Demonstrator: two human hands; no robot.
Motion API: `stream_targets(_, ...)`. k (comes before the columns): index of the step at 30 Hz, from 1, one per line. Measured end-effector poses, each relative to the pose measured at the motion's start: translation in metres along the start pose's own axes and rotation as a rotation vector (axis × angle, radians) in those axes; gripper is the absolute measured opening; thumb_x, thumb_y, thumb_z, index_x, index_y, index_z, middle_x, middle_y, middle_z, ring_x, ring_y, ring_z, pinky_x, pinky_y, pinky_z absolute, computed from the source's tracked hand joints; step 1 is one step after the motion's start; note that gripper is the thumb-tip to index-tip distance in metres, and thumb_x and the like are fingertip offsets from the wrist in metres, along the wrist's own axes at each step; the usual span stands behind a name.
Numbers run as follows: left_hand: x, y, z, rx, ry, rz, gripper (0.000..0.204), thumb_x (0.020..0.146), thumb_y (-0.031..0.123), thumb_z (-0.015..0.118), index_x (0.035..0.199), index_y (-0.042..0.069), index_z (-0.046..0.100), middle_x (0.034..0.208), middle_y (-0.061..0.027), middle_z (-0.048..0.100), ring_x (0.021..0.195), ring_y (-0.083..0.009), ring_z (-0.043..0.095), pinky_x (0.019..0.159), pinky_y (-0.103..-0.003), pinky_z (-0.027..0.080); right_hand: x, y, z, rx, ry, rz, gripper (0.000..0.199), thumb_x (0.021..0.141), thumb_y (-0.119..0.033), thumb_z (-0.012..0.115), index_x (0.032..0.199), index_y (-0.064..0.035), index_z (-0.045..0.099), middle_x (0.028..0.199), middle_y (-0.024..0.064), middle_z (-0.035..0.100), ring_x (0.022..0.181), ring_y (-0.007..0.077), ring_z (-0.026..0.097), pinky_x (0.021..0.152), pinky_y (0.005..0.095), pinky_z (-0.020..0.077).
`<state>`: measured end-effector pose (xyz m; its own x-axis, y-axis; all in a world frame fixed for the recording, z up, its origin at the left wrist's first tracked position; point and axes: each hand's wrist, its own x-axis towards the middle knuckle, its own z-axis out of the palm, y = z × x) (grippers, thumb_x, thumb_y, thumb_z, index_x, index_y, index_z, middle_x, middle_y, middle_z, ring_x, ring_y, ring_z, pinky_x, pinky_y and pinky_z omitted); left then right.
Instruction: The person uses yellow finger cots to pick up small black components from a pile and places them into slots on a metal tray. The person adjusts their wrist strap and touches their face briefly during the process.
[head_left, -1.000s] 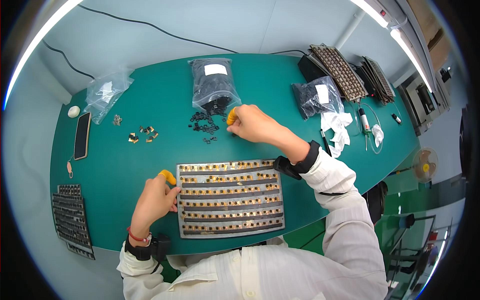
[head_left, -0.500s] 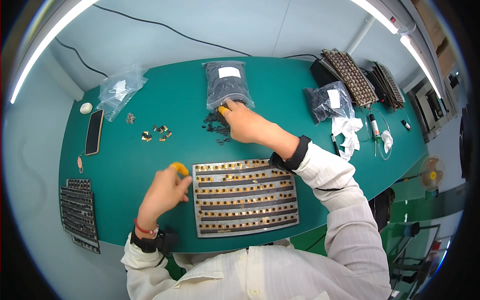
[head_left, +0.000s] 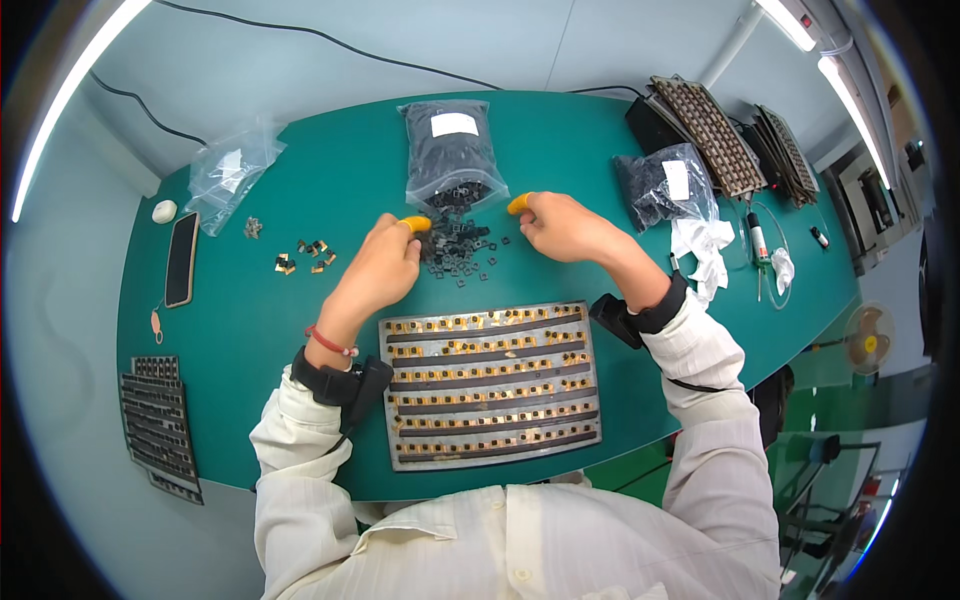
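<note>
A loose pile of small black parts (head_left: 462, 246) lies on the green table (head_left: 250, 320), just in front of an open clear bag of the same black parts (head_left: 452, 150). My left hand (head_left: 380, 270) sits at the pile's left edge, fingers curled, an orange fingertip cover touching the parts. My right hand (head_left: 565, 225) is at the pile's right side, also curled, with an orange cover on one finger. Whether either hand pinches a part is too small to see. A grey metal tray (head_left: 490, 385) with rows of brass-coloured pieces lies near me.
At left are a dark phone (head_left: 180, 258), a clear bag (head_left: 232, 172), a few small loose parts (head_left: 305, 255) and stacked black trays (head_left: 160, 425). At right sit another bag of black parts (head_left: 665, 185), a white cloth (head_left: 705, 250) and stacked part trays (head_left: 715, 135).
My left hand has moved from the metal tray's left edge up to the pile of black parts. My right hand has shifted from the pile's middle to its right side.
</note>
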<state>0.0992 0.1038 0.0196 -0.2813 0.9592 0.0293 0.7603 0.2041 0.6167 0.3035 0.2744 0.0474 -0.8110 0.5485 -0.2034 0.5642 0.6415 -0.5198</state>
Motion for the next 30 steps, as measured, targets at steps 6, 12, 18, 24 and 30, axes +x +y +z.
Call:
stream_targets(6,-0.025,-0.005,-0.024,0.039,0.066,0.180,0.025,0.096,0.008,0.056,0.117,-0.002,0.065,0.082,-0.0145,0.063,0.068,-0.0215,0.058,0.062,-0.033,0.045,0.005,0.000,0.018,-0.018,0.032,-0.056,0.034,0.086,-0.002,0.058,0.119,0.0088,0.060,0.102,0.0193,0.067,0.095,0.0314,0.066,0.082,0.0378,0.0519)
stream_targets(12,-0.039,-0.012,-0.043,-0.040,-0.045,-0.075,0.026,0.085,0.005,0.070,0.109,-0.005,0.068,0.082,-0.0130,0.070,0.069,-0.0147,0.063,0.063,-0.027,0.049,0.006,-0.022,0.024,0.102,-0.039,-0.117,0.033,0.086,0.000,0.059,0.117,0.0095,0.060,0.106,0.0214,0.068,0.095,0.0302,0.068,0.083,0.0345,0.0535)
stream_targets(18,-0.040,-0.011,-0.035,-0.032,-0.148,-0.081,0.024,0.077,0.005,0.078,0.096,-0.007,0.071,0.074,-0.0121,0.069,0.064,-0.0158,0.064,0.064,-0.027,0.052,-0.003,-0.030,0.005,0.117,-0.058,-0.160,0.026,0.087,-0.003,0.062,0.110,0.0086,0.066,0.097,0.0207,0.071,0.088,0.0267,0.070,0.079,0.0347,0.0549)
stream_targets(24,-0.041,-0.002,-0.032,0.018,-0.098,-0.090,0.020,0.077,0.006,0.078,0.088,-0.009,0.072,0.072,-0.0175,0.070,0.064,-0.0202,0.068,0.062,-0.031,0.053,-0.021,-0.027,0.014,0.081,-0.129,-0.087,0.018,0.079,-0.009,0.074,0.090,0.0055,0.071,0.082,0.0194,0.071,0.077,0.0333,0.070,0.072,0.0392,0.0553)
stream_targets(30,-0.041,-0.012,-0.031,0.127,0.035,-0.083,0.022,0.080,0.002,0.074,0.098,-0.010,0.070,0.079,-0.0210,0.071,0.067,-0.0241,0.070,0.062,-0.032,0.054,-0.016,-0.042,0.030,-0.032,-0.019,-0.135,0.023,0.078,-0.010,0.078,0.092,0.0060,0.070,0.079,0.0171,0.070,0.074,0.0265,0.070,0.068,0.0346,0.0542)
